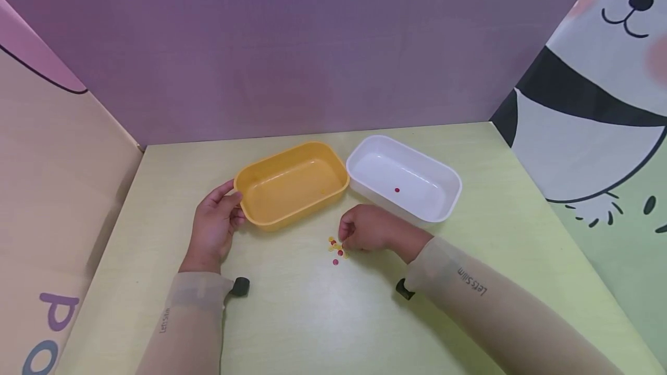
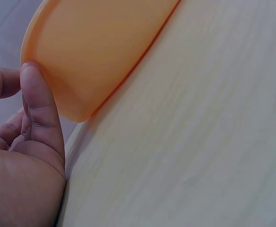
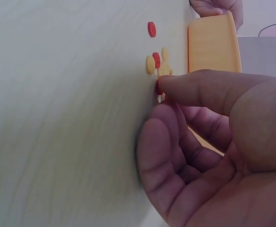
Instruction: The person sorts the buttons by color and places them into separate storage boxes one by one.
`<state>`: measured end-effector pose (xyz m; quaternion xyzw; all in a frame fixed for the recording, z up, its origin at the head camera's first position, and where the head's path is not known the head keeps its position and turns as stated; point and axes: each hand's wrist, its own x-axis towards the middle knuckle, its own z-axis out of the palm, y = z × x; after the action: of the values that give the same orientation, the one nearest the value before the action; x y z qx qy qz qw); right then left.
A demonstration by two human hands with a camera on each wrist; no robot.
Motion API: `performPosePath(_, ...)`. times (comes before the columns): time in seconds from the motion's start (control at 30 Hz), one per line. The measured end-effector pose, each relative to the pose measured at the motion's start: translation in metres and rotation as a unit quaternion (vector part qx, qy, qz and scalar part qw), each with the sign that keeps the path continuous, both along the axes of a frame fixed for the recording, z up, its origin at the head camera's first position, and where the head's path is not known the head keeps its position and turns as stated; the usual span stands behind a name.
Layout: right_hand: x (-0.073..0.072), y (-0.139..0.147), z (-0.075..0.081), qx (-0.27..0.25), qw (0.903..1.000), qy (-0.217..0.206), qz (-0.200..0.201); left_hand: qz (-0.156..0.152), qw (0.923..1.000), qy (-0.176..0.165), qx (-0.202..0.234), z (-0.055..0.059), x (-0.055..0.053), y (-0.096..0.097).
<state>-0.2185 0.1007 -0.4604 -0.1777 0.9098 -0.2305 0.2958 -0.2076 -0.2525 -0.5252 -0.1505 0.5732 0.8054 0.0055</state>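
Note:
My left hand [image 1: 213, 224] grips the near-left end of an orange-yellow plastic tray [image 1: 283, 190], its thumb [image 2: 38, 94] over the rim and its other fingers outside. Several small red and yellow buttons lie loose on the table in front of the tray, among them a red button [image 1: 336, 262] nearest me and a yellow button [image 3: 150, 65]. Over this group my right hand [image 1: 371, 228] bends down with curled fingers. Its thumb and index fingertip pinch at a red button [image 3: 158, 87], which is partly hidden by them.
A white plastic tray [image 1: 427, 190] stands right of the yellow one, their ends touching or nearly so. One red button [image 1: 397, 190] lies inside it. Behind the pale wooden table [image 1: 292, 317] rises a purple partition [image 1: 312, 51], with printed panels at both sides.

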Motion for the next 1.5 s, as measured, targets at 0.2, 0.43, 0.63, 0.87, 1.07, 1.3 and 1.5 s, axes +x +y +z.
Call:
performPosePath(0.2, 0.001, -0.001, 0.0, 0.012, 0.9997, 0.019, 0.014, 0.003, 1.0, -0.001, -0.003, 0.001, 0.0, 0.001)
performPosePath(0.43, 0.004, -0.002, 0.0, 0.018, 0.9988, 0.041, 0.018, 0.002, 1.0, 0.002, -0.003, 0.002, 0.002, 0.001)
performPosePath(0.63, 0.008, -0.004, -0.001, 0.028, 0.998, 0.055, 0.014, -0.001, 1.0, 0.006, -0.003, 0.003, 0.003, 0.002)
performPosePath(0.87, 0.011, -0.006, -0.001, 0.03, 0.9969, 0.072, 0.012, -0.003, 0.9999, 0.012, 0.001, 0.003, 0.004, 0.003)
performPosePath(1.07, 0.015, -0.008, 0.001, 0.036, 0.9952, 0.09, 0.012, -0.003, 0.9999, 0.011, 0.001, 0.004, 0.004, 0.002)
performPosePath(1.3, 0.016, -0.008, 0.002, 0.03, 0.9952, 0.092, 0.013, -0.001, 1.0, 0.008, 0.0, 0.004, 0.004, 0.003)
performPosePath(1.5, 0.015, -0.005, 0.001, 0.022, 0.9945, 0.1, 0.024, -0.001, 1.0, 0.007, -0.001, 0.003, 0.002, 0.003)
